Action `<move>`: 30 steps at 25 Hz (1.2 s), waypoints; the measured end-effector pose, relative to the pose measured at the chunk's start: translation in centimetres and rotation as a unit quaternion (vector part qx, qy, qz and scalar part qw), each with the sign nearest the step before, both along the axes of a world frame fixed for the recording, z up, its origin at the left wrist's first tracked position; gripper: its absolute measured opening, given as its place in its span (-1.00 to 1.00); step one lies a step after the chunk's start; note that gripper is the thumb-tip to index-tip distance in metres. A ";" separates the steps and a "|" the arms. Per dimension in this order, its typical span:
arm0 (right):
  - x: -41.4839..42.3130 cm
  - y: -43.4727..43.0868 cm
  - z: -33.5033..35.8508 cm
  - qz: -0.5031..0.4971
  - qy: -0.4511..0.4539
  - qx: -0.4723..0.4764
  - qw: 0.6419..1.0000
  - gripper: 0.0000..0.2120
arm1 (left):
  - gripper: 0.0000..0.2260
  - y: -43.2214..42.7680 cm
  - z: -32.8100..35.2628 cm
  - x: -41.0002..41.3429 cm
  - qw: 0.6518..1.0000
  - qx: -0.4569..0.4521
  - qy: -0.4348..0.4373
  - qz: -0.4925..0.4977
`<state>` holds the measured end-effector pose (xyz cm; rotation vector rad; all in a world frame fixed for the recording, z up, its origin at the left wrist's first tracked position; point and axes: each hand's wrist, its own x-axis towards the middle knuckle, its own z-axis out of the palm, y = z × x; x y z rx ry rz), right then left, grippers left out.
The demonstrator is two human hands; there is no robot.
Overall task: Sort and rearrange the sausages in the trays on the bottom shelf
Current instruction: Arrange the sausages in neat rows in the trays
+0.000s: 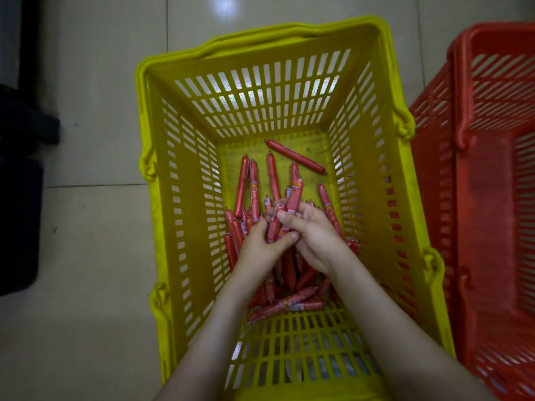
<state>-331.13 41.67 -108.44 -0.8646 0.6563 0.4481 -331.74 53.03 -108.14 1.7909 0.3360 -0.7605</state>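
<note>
both forearms come in over the near rim of the basket [166, 241], and it's deep, with slotted yellow walls rising steep on all four sides. just below the wrists, the sausages [292, 302] lie heaped and crisscrossed against the near wall: slim red sticks in shiny film, pinched ends, small pale labels. the heap fills the near half of the bottom from side to side, so there's little room there.

up a touch, the hands meet over the pile. left hand [260, 247] is curled, thumb across, gripping a short bundle [273, 228] of a few sausages held upright. right hand [315, 241] is just beside it, fingers curled, pinching one more sausage [294, 198] that pokes up past the fingertips. the two hands are touching.

beyond the hands, several sausages lie side by side, pointing away. farther on, a lone sausage [295, 156] rests at a slant near the far wall, apart from the rest, with bare yellow bottom around it. that's the open room.

outside, a red basket [486, 183] stands just beside the right wall, tiled floor [86, 256] opens on the left, and a dark shape [17, 212] sits at the left edge.
</note>
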 end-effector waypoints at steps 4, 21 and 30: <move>0.2 0.8 1.0 0.100 -0.030 -0.184 0.978 -0.56 | -0.72 -0.2 -0.6 0.6 0.999 -0.033 0.015 -0.011; -4.0 1.8 -0.9 0.263 -0.018 -0.605 0.751 -0.15 | -0.76 1.2 -1.4 -0.2 0.947 -0.148 0.181 0.220; -5.4 1.2 -2.8 0.405 0.118 -0.591 0.688 -0.01 | -0.78 0.4 -1.6 -0.7 0.957 -0.130 0.163 0.201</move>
